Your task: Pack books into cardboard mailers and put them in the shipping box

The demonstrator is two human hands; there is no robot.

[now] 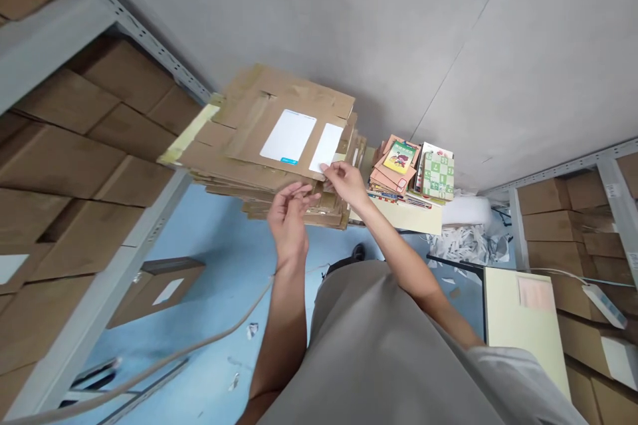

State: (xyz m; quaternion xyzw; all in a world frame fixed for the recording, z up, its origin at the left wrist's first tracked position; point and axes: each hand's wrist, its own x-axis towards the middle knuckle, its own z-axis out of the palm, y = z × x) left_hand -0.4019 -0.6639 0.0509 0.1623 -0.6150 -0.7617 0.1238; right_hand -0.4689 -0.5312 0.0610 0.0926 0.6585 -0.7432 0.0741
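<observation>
A tall stack of flattened cardboard boxes [239, 175] stands against the wall, its top sheet lying face up. On that sheet are a large white label [289, 136] with a blue mark and, to its right, a narrower white label [327, 145]. My right hand [346, 180] pinches the lower corner of the narrow label between thumb and fingertips. Just below the stack's near edge is my left hand [290, 215], palm up, its fingers loosely bent and apart with nothing in them.
Piles of booklets [399, 157] lie on a cream table [416, 215] right of the stack. Shelves of cardboard boxes [64, 159] flank both sides. A box [157, 288] rests on the blue floor, a cable [209, 338] crosses it, and paper scraps [468, 245] fill the right corner.
</observation>
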